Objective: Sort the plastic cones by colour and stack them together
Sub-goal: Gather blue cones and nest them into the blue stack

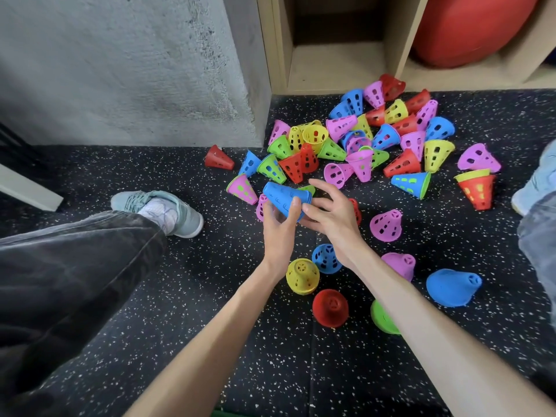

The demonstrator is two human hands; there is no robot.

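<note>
The black white-speckled rubber floor (301, 371) carries a heap of perforated plastic cones (376, 139) in blue, pink, red, yellow and green.

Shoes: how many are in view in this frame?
2. A pale green shoe lies on the speckled floor at the left. A pale blue shoe is at the right edge, partly cut off by the frame. None looks hidden.

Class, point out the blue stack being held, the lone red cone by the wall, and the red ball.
blue stack (284, 197), head view, its side wall
red cone (218, 158), head view, its side
red ball (469, 28), head view, its front
</note>
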